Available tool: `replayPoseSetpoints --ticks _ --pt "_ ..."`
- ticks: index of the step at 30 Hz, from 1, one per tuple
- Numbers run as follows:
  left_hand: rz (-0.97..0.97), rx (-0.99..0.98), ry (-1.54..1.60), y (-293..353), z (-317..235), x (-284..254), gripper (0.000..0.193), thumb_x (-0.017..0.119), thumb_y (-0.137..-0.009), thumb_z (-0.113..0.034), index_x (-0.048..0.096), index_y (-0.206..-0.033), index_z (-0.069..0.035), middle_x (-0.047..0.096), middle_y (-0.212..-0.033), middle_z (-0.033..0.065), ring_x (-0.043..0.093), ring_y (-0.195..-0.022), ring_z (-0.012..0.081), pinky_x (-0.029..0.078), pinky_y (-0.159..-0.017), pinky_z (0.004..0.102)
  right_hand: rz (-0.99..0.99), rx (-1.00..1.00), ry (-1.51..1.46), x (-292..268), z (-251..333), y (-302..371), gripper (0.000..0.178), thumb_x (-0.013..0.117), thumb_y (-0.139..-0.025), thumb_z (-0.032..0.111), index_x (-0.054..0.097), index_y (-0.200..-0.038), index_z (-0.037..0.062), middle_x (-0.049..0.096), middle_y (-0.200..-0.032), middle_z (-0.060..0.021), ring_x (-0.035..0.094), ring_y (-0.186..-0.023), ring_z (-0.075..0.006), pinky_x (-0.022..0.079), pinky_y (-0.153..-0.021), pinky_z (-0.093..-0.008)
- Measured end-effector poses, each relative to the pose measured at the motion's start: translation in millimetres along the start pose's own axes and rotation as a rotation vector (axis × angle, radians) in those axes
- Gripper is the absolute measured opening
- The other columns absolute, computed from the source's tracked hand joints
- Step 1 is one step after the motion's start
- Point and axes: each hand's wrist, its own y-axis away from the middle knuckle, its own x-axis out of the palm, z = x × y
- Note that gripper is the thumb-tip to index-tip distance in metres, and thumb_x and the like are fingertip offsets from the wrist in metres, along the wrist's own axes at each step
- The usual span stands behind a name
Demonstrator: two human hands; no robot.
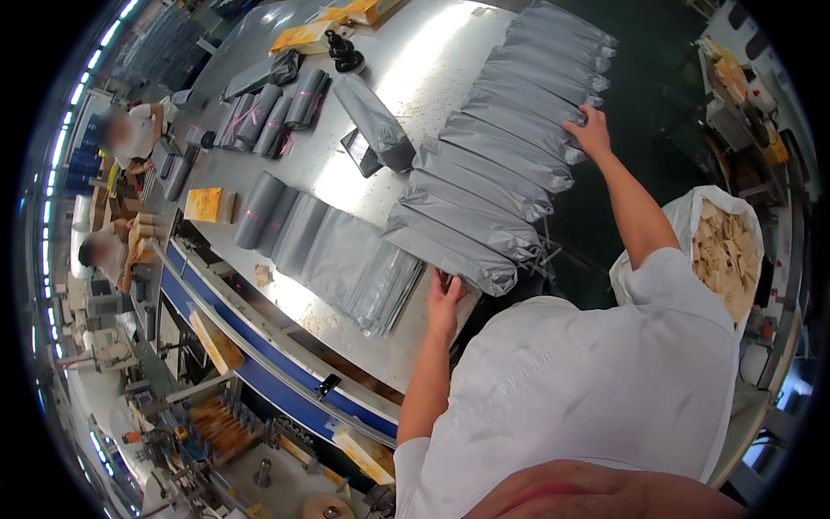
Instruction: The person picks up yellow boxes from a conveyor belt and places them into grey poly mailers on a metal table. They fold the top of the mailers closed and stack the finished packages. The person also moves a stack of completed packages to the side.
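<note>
A long row of grey plastic-wrapped packages [493, 164] lies side by side along the right part of the metal table [415, 52], their gathered ends toward the right edge. My right hand [590, 132] touches the ends of packages partway along the row, its thumb and fingers apart. At the near end of the row, my left hand [444, 298] rests against the side of the closest grey package [454, 251], fingers spread and partly hidden by it. A flat stack of grey plastic bags [354, 268] lies left of that hand.
Grey rolls tied with pink ribbon [251, 117], a black-screened device [360, 153], a single grey package [372, 117] and yellow boxes [210, 205] sit on the table. A white sack of tan pieces [726, 255] stands at right. Two people [138, 134] work at far left.
</note>
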Motion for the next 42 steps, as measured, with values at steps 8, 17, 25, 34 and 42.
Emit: replayPoseSetpoints --ticks 8,17,25,34,42 --pt "-0.186 0.024 -0.020 -2 -2 12 0.070 0.068 -0.104 -0.029 0.035 -0.162 -0.010 0.056 -0.149 0.0093 0.060 -0.128 0.0241 0.052 -0.100 0.0407 0.781 0.204 -0.115 -38 6 -51 0.070 0.081 -0.080 0.061 0.070 -0.125 0.0087 0.066 -0.129 -0.0151 0.061 -0.118 -0.0255 0.050 -0.096 -0.0432" --pt "-0.294 0.175 0.110 -34 17 15 0.071 0.071 -0.101 -0.031 0.039 -0.160 -0.010 0.056 -0.149 0.0087 0.058 -0.131 0.0237 0.051 -0.100 0.0428 0.977 0.366 -0.276 7 28 -91 0.077 0.086 -0.081 0.029 0.056 -0.149 0.0088 0.066 -0.138 -0.0088 0.062 -0.123 -0.0251 0.048 -0.107 -0.0447" --pt "-0.427 0.274 0.291 -13 38 15 0.061 0.068 -0.096 -0.023 0.048 -0.149 -0.001 0.058 -0.146 0.0139 0.056 -0.131 0.0268 0.040 -0.115 0.0409 1.044 -0.269 -0.377 -31 37 -104 0.046 0.086 -0.079 0.031 0.077 -0.112 0.0000 0.075 -0.101 -0.0037 0.064 -0.095 -0.0152 0.051 -0.089 -0.0332" --pt "-0.547 0.438 0.379 -62 -18 176 0.061 0.062 -0.095 -0.034 0.049 -0.143 0.001 0.061 -0.136 0.0168 0.059 -0.124 0.0295 0.045 -0.111 0.0470 0.785 -0.737 -0.547 -172 55 -316 0.058 0.074 -0.089 0.049 0.074 -0.116 -0.0020 0.072 -0.098 -0.0076 0.062 -0.092 -0.0174 0.049 -0.084 -0.0323" --pt "-0.343 0.454 0.127 -225 -112 422 0.071 0.068 -0.099 -0.027 0.038 -0.156 0.002 0.052 -0.150 0.0167 0.054 -0.134 0.0295 0.042 -0.115 0.0457 0.896 -0.177 -0.914 -171 -115 -580 0.049 0.074 -0.089 0.035 0.073 -0.121 -0.0023 0.076 -0.106 -0.0075 0.071 -0.090 -0.0152 0.056 -0.085 -0.0313"
